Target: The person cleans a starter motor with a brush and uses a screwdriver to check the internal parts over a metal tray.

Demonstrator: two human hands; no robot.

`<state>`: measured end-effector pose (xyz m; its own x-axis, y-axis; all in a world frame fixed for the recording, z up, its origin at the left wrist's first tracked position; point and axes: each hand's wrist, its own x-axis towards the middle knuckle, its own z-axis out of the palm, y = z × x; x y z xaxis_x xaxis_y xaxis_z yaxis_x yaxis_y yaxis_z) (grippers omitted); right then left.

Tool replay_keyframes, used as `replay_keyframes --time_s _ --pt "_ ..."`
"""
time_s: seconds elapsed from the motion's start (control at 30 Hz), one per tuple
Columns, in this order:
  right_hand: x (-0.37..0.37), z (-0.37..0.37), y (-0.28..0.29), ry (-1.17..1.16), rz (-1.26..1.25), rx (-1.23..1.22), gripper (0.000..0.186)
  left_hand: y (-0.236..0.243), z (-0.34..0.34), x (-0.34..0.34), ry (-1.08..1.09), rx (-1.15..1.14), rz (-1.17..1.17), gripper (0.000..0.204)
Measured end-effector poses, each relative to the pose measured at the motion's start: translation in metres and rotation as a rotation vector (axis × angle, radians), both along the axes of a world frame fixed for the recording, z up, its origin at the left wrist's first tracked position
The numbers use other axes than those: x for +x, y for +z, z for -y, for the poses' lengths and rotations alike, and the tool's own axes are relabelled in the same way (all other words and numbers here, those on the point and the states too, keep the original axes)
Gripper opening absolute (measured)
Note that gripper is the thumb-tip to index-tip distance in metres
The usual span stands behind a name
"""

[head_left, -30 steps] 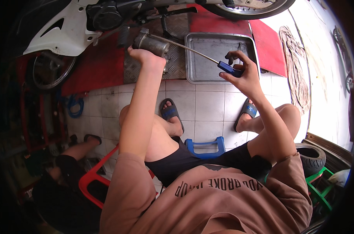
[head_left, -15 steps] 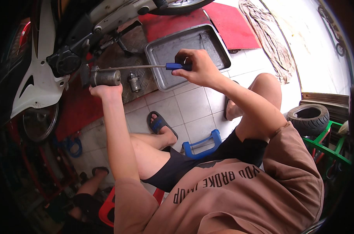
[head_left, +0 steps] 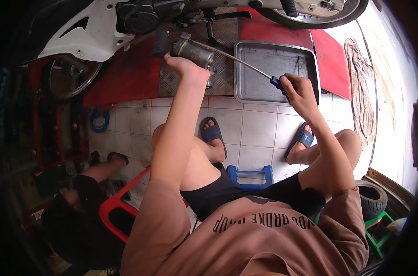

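My left hand [head_left: 187, 68] is wrapped from below around a grey metal cylinder, which looks like a starter motor [head_left: 200, 54]. It is held above the patterned metal plate beside the motorcycle; my palm and wrist hide part of its underside. In my right hand [head_left: 302, 91] is the dark blue handle of a long screwdriver [head_left: 239, 60]. The shaft slants from the handle up and left to the motor's left end, where its tip appears to touch the rim. A smaller metal part [head_left: 210, 79] stands on the plate, partly behind my left wrist and the motor.
A grey metal tray [head_left: 238, 92] lies on the red platform [head_left: 121, 86], under the right hand. The motorcycle [head_left: 80, 40] spans the far side. A crumpled cloth [head_left: 360, 92], a tyre [head_left: 372, 199] and a blue hose [head_left: 99, 120] lie around. Another person's leg [head_left: 103, 168] is at left.
My right hand has come lower relative to the motor, so the screwdriver's shaft now slants instead of lying nearly level. The whole view has shifted; both hands keep their holds.
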<state>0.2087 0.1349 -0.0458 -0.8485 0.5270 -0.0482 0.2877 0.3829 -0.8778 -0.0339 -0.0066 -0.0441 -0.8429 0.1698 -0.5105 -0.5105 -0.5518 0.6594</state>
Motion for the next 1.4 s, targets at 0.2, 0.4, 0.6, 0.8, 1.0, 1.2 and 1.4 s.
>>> replay_keyframes --time_s 0.2,0.4,0.6,0.8,1.0,1.2,1.4 --pt "0.000 0.002 0.000 -0.060 -0.129 0.068 0.034 0.002 -0.002 0.002 -0.016 0.050 -0.005 0.056" --pt "0.003 0.001 -0.003 -0.023 -0.115 0.100 0.027 0.003 -0.001 0.005 -0.028 0.051 -0.007 0.055" --pt "0.003 0.004 0.003 -0.049 -0.043 -0.039 0.028 0.003 -0.006 0.005 0.006 0.058 -0.006 0.058" --pt "0.008 -0.003 -0.005 -0.035 -0.142 0.109 0.031 0.007 -0.007 0.008 -0.004 0.039 0.010 0.057" --pt "0.001 0.006 0.000 -0.071 -0.193 0.137 0.027 0.002 -0.007 0.005 0.003 0.034 0.012 0.058" --pt "0.006 -0.010 -0.003 0.002 0.044 0.026 0.029 0.003 -0.009 0.004 0.011 0.022 -0.002 0.058" --pt "-0.005 0.012 -0.002 -0.071 -0.248 0.142 0.030 0.000 -0.007 0.002 0.020 0.032 -0.013 0.058"
